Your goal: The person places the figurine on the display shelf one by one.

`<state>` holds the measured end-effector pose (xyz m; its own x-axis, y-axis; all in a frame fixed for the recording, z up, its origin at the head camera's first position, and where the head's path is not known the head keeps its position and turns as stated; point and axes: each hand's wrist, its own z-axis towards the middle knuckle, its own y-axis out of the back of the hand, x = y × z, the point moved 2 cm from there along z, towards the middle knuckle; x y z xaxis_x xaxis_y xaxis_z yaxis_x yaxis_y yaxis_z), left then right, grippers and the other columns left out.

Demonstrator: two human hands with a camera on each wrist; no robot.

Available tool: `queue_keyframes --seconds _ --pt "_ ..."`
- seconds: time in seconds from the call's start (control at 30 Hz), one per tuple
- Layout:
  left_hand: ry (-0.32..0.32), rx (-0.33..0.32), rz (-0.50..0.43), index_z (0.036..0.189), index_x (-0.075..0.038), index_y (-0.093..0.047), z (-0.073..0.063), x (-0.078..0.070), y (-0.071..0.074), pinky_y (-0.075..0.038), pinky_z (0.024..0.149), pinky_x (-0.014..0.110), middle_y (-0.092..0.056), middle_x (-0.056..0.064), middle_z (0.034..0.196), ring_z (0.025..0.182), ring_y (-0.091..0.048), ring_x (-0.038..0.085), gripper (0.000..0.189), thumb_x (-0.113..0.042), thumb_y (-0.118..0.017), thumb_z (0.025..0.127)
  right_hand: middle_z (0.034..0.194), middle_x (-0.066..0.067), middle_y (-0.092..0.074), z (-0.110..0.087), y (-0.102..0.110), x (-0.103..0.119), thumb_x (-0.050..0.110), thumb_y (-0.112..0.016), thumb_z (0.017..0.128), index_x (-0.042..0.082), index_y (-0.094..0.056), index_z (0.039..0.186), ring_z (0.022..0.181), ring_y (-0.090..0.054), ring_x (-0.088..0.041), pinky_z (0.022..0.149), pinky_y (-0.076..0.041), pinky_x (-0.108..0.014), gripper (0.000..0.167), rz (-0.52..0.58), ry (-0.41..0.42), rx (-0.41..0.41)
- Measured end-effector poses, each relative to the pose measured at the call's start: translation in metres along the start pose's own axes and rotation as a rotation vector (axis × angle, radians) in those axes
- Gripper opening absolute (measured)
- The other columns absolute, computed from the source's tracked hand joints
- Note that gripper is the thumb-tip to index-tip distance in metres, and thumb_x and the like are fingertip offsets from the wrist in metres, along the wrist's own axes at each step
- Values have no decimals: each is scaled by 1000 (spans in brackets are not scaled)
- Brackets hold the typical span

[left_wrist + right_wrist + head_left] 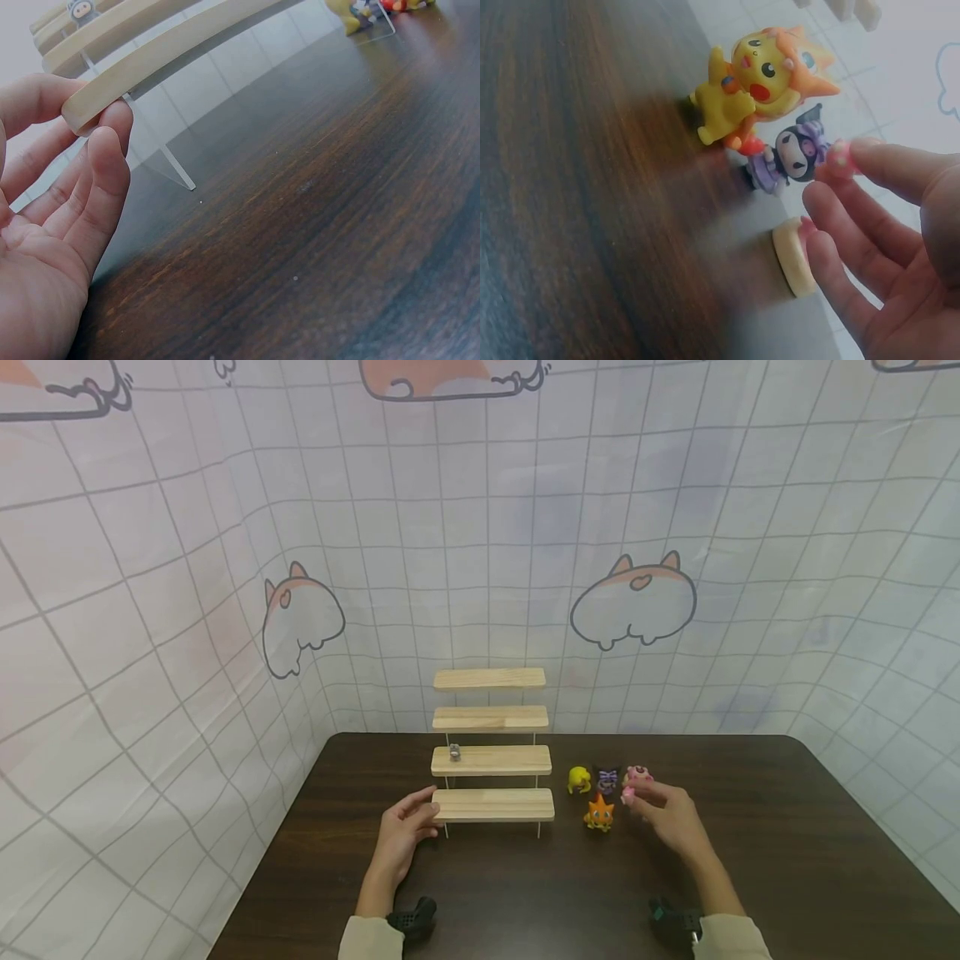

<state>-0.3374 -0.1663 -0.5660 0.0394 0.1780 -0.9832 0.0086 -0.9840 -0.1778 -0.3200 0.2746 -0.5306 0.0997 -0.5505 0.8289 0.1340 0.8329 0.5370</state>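
My left hand [400, 833] pinches the left end of the lowest board of a wooden tiered display shelf [495, 807]. In the left wrist view, thumb and fingers meet around the tip of that board [150, 67]. Over on the right, my right hand [675, 820] holds a small pink figurine [841, 159] between thumb and fingertips, above the table. Close by stand an orange-hooded yellow figurine [599, 815], a purple and black figurine [607, 779], a yellow figurine [578, 780] and a larger pink figurine [639, 775], partly behind my fingers.
A small grey figurine [454, 752] stands at the left of the second board from the bottom. Clear supports [538, 829] hold up the boards on the dark wooden table [525, 893]. Behind hangs a white gridded cloth [495, 568] with cartoon drawings.
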Motion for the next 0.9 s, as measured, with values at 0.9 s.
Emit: queue_keyframes --seconds 0.9 --pt "8 -8 8 140 2 -59 0 0 -1 -59 67 26 -73 5 97 77 -70 16 51 -12 -74 94 109 -20 -73 -6 1 37 26 -69 99 3 -68 127 77 -73 -24 73 -61 -34 36 52 135 -45"
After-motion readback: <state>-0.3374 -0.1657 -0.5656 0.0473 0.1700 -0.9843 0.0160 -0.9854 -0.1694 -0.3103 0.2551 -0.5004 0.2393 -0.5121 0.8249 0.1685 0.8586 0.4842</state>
